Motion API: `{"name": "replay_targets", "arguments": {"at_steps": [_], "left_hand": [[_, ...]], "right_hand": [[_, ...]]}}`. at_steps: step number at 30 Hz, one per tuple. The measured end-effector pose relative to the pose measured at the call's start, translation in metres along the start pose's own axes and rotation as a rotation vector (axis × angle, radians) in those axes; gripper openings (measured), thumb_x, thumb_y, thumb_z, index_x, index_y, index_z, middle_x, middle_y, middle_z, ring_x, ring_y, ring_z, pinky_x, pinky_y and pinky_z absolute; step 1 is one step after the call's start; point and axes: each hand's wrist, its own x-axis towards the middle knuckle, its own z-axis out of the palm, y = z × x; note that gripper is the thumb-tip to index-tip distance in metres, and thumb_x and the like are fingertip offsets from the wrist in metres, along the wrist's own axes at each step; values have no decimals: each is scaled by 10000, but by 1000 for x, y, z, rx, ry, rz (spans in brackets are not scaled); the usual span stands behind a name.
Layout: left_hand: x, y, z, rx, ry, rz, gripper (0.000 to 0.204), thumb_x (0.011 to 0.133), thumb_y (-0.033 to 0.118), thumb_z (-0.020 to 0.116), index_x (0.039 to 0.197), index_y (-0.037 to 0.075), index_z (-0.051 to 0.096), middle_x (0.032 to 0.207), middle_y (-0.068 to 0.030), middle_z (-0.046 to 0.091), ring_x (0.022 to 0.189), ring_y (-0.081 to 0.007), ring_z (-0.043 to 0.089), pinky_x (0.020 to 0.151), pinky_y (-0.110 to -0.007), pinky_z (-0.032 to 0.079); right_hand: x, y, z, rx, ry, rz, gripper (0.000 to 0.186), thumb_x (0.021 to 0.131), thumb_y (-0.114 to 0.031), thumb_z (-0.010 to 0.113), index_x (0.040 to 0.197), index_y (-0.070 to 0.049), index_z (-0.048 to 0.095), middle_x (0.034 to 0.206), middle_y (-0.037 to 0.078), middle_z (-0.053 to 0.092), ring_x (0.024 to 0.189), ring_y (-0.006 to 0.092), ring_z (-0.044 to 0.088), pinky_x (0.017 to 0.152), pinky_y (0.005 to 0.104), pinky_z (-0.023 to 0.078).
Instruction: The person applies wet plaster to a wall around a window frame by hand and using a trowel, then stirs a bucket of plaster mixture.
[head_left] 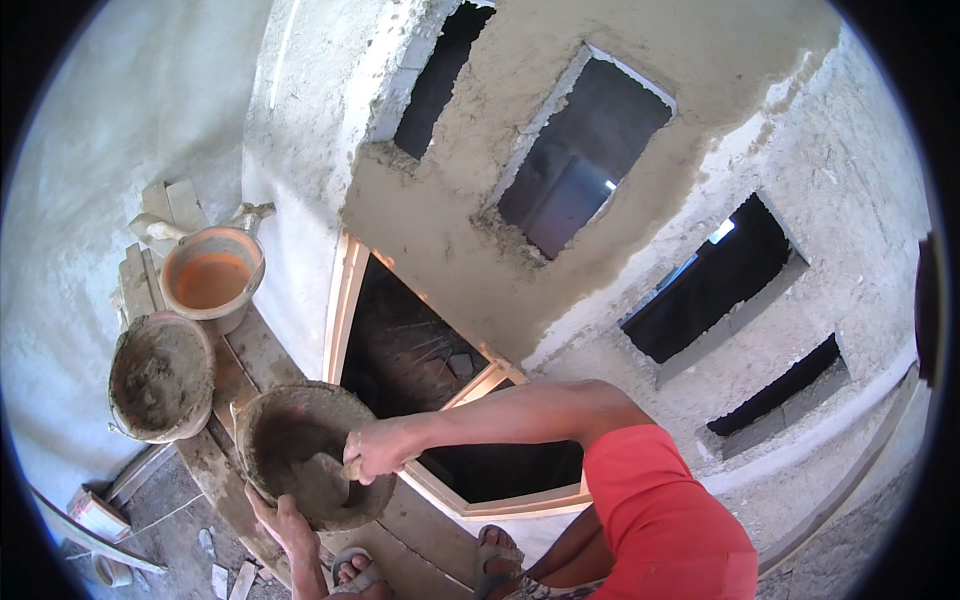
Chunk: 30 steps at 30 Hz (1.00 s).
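Note:
In front of me a mortar-caked bucket (262,405) stands on the planks with wet grey mortar inside. My right hand (382,450) reaches across from the right and is closed round the handle of a trowel (328,478), whose blade lies in the mortar within the bucket. At the bucket's near left side my left hand (287,524) grips the wall by the rim; some of its fingers are hidden. To the left stands a second bucket (163,375) filled with grey mortar. Behind that is a bucket (212,270) with orange-tinted contents.
My sandalled feet (495,555) rest on a raised wooden plank platform (425,530). Ahead, a partly plastered wall (430,220) has several rectangular openings and a wooden frame (345,300). Offcuts and rubble lie on the lower floor (190,515) at left.

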Motion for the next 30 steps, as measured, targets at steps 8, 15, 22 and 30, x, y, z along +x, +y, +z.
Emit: {"name": "replay_targets", "arguments": {"at_steps": [8, 15, 22, 30], "left_hand": [[8, -4, -1, -75, -13, 1, 687, 697, -57, 455, 1383, -46, 444, 1180, -126, 583, 969, -189, 559, 873, -274, 470], [11, -6, -3, -20, -30, 16, 642, 695, -50, 459, 1337, -59, 480, 1105, -130, 616, 932, -200, 579, 865, -284, 485], [12, 7, 1, 91, -1, -24, 685, 707, -60, 465, 1392, -72, 449, 1165, -141, 612, 958, -194, 587, 855, -277, 489], [22, 1, -6, 28, -53, -7, 710, 709, -51, 473, 1418, -60, 432, 1186, -124, 603, 986, -178, 574, 867, -262, 473]], "right_hand": [[-5, -3, -19, -718, 534, -78, 231, 832, -123, 605, 1025, -44, 704, 826, 191, 719, 784, 384, 720, 681, 487, 581], [-14, -4, 18, -672, 319, -192, 234, 792, -62, 591, 1002, 0, 672, 729, 212, 687, 718, 371, 719, 605, 481, 568], [-9, 10, 23, -675, 196, -163, 295, 817, -94, 602, 1106, -67, 652, 710, 217, 667, 690, 400, 713, 566, 509, 549], [-7, -8, -24, -849, 541, -157, 228, 827, -125, 606, 1022, -15, 649, 788, 214, 686, 743, 371, 727, 587, 457, 566]]}}
